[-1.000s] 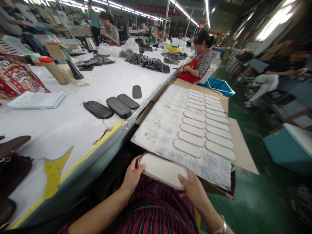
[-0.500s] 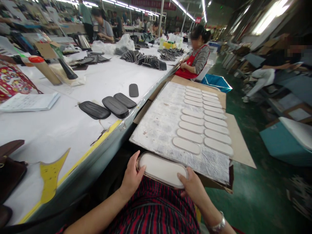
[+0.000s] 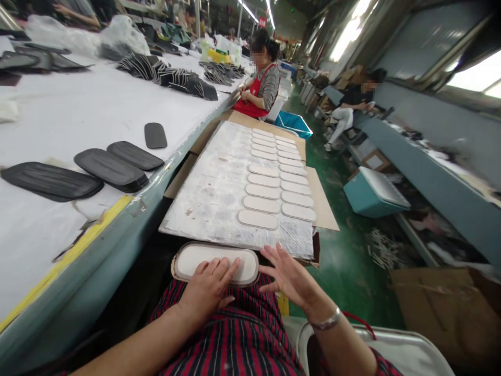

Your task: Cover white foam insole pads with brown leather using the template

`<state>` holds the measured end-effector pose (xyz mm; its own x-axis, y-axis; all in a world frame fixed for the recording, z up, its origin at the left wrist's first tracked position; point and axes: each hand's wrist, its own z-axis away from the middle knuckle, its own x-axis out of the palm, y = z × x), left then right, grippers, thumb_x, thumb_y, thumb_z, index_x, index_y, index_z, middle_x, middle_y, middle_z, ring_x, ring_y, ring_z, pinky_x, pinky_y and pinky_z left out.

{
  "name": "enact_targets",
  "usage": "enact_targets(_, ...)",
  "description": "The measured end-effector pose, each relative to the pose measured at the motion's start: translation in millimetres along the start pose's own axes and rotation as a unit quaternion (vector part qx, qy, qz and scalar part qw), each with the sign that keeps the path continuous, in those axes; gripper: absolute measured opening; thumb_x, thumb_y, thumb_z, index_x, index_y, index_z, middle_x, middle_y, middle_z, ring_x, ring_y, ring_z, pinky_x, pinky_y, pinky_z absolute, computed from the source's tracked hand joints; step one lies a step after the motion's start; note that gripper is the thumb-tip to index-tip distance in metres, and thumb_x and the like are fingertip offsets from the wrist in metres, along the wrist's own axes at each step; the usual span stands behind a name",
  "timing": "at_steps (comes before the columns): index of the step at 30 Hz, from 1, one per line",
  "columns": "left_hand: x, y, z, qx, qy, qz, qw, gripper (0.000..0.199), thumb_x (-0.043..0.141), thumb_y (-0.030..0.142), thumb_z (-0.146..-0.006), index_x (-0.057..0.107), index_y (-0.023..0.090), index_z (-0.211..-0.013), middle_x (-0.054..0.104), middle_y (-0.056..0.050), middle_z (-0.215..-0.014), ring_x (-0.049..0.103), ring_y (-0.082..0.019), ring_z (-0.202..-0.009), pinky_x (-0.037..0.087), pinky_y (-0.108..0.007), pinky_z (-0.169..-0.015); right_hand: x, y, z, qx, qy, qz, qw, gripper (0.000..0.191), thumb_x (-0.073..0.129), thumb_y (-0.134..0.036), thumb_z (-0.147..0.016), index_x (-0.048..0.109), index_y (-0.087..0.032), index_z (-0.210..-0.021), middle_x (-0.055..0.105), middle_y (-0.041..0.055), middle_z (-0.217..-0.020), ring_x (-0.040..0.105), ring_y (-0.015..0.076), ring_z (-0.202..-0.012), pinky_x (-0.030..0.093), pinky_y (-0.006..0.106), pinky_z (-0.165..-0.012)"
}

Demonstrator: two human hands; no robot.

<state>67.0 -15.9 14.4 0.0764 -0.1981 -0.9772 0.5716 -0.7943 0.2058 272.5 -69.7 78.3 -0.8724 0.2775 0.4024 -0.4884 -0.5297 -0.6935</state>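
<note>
An oval white piece with a dark rim (image 3: 188, 261) lies at my lap, against the near edge of a whitish board (image 3: 207, 188). My left hand (image 3: 209, 284) rests flat on top of it, fingers spread. Just off its right end, my right hand (image 3: 287, 277) is raised with fingers apart, holding nothing. Two columns of similar oval white pieces (image 3: 258, 219) lie on the board's right half.
Left of the board is a white table (image 3: 50, 136) with stacks of black oval pieces (image 3: 109, 167). A person in a red apron (image 3: 258, 94) sits past the board, near a blue crate (image 3: 293, 124). A teal box (image 3: 373, 193) stands on the right.
My left hand has gone from gripping the oval piece's left end to lying flat on it. My right hand has let go of the right end and opened. The view has turned right.
</note>
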Motion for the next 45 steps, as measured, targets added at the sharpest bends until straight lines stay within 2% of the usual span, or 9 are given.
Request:
enact_targets(3, -3.0, 4.5, -3.6, 0.013, -0.017, -0.041, 0.999, 0.076, 0.062, 0.046, -0.071, 0.023, 0.037, -0.136, 0.048, -0.011, -0.122, 0.042, -0.032, -0.107, 0.033, -0.047, -0.084, -12.9, -6.8, 11.0, -0.075, 0.078, 0.008, 0.994, 0.056, 0.046, -0.055, -0.08, 0.038, -0.022, -0.125, 0.014, 0.0105, -0.146, 0.033, 0.0312, -0.124, 0.055, 0.039, -0.067)
enact_targets(7, -6.7, 7.5, -10.5, 0.04, -0.046, -0.084, 0.995, 0.069, 0.061, 0.036, -0.074, 0.027, 0.04, -0.134, 0.046, -0.011, -0.122, 0.042, -0.033, -0.104, 0.034, -0.046, -0.079, -24.0, 3.8, 3.4, -0.163, 0.169, 0.104, 0.967, 0.043, 0.05, -0.046, -0.081, 0.045, -0.022, -0.117, 0.034, 0.0091, -0.135, 0.04, 0.0267, -0.119, 0.056, 0.033, -0.066)
enact_targets(14, -13.5, 14.8, -22.9, 0.02, -0.067, -0.099, 0.993, 0.054, 0.045, 0.019, -0.083, 0.034, 0.041, -0.13, 0.047, -0.011, -0.118, 0.044, -0.03, -0.097, 0.037, -0.038, -0.068, -50.2, 33.6, -32.3, -0.1, 0.192, 0.203, 0.955, 0.027, 0.048, -0.042, -0.08, 0.053, -0.019, -0.092, 0.055, 0.0052, -0.093, 0.06, 0.0143, -0.075, 0.05, 0.021, -0.049)
enact_targets(20, -11.3, 19.0, -21.5, 0.005, -0.053, -0.1, 0.994, 0.071, 0.068, 0.036, -0.068, 0.035, 0.039, -0.13, 0.043, -0.012, -0.124, 0.04, -0.033, -0.104, 0.037, -0.044, -0.075, -59.6, 60.8, -44.5, -0.034, 0.129, 0.172, 0.976, 0.033, 0.048, -0.048, -0.079, 0.047, -0.017, -0.067, 0.046, -0.0049, -0.052, 0.045, 0.0074, -0.04, 0.039, 0.02, -0.039)
enact_targets(26, -12.0, 18.4, -20.6, 0.014, -0.069, -0.097, 0.993, 0.075, 0.07, 0.046, -0.063, 0.036, 0.038, -0.13, 0.044, -0.014, -0.124, 0.04, -0.034, -0.105, 0.035, -0.049, -0.079, -57.0, 85.0, -45.9, -0.001, -0.009, -0.099, 0.995, 0.03, 0.063, -0.043, -0.07, 0.045, -0.019, -0.072, 0.047, -0.0054, -0.059, 0.044, 0.0073, -0.048, 0.038, 0.02, -0.047)
enact_targets(31, -9.9, 19.9, -19.1, 0.02, -0.074, -0.087, 0.993, 0.069, 0.066, 0.035, -0.07, 0.034, 0.039, -0.131, 0.045, -0.012, -0.123, 0.041, -0.033, -0.106, 0.034, -0.049, -0.081, -58.7, 100.5, -49.1, -0.018, -0.041, -0.183, 0.982, 0.029, 0.068, -0.034, -0.068, 0.044, -0.019, -0.073, 0.045, -0.0065, -0.059, 0.043, 0.006, -0.049, 0.037, 0.018, -0.05)
enact_targets(36, -8.9, 21.5, -20.1, 0.001, -0.083, -0.081, 0.993, 0.072, 0.067, 0.04, -0.068, 0.033, 0.038, -0.132, 0.043, -0.012, -0.124, 0.039, -0.033, -0.108, 0.034, -0.05, -0.082, -62.4, 98.3, -57.4, 0.001, -0.06, -0.147, 0.987, 0.034, 0.07, -0.037, -0.067, 0.042, -0.019, -0.073, 0.049, -0.0069, -0.056, 0.046, 0.0055, -0.047, 0.04, 0.017, -0.049)
enact_targets(40, -8.7, 18.4, -22.1, -0.009, -0.084, -0.078, 0.993, 0.074, 0.068, 0.043, -0.066, 0.035, 0.037, -0.132, 0.043, -0.014, -0.125, 0.038, -0.035, -0.108, 0.034, -0.051, -0.082, -64.2, 73.8, -63.2, 0.054, -0.094, -0.042, 0.993, 0.036, 0.068, -0.039, -0.068, 0.04, -0.019, -0.076, 0.058, -0.0039, -0.062, 0.058, 0.0105, -0.052, 0.048, 0.024, -0.053)
enact_targets(45, -7.8, 18.5, -24.8, -0.009, -0.073, -0.052, 0.996, 0.066, 0.065, 0.04, -0.069, 0.039, 0.034, -0.13, 0.044, -0.017, -0.125, 0.04, -0.036, -0.108, 0.034, -0.052, -0.08, -48.9, 37.6, -58.4, 0.075, -0.017, 0.167, 0.983, 0.034, 0.065, -0.038, -0.068, 0.038, -0.019, -0.076, 0.058, -0.0054, -0.055, 0.063, 0.0156, -0.05, 0.051, 0.027, -0.049)
